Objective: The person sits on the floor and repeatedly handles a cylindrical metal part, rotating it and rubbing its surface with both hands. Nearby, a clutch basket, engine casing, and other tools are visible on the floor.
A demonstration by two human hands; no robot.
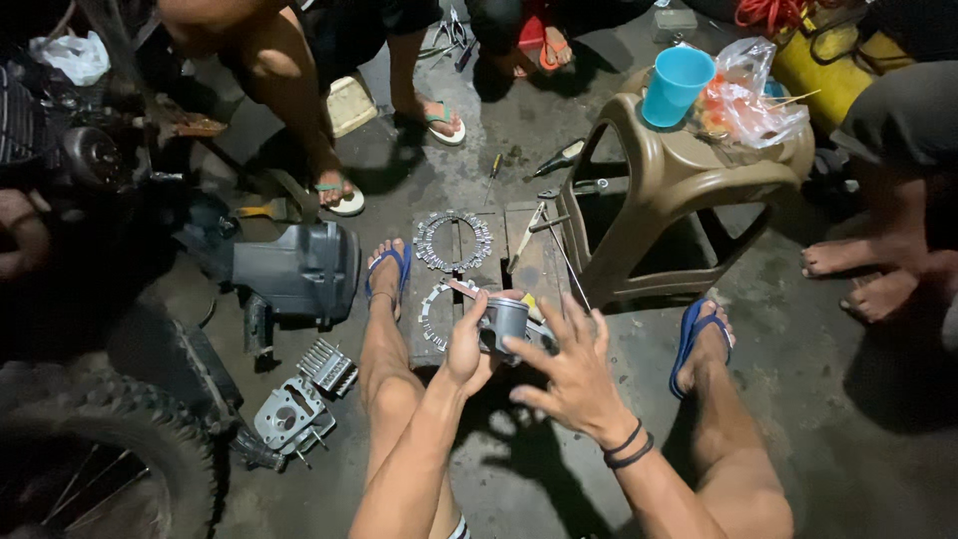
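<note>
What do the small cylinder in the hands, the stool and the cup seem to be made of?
The cylinder, held between the left hand and right hand, looks like bare metal: grey with a dull shine. The stool seems moulded plastic: even tan colour, rounded hollow legs. The cup is probably plastic too: plain smooth turquoise.

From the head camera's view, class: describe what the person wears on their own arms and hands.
Both forearms are bare, with no sleeves or gloves. The right wrist carries two thin black bands. The left hand and right hand show no rings or watch that can be made out.
</note>
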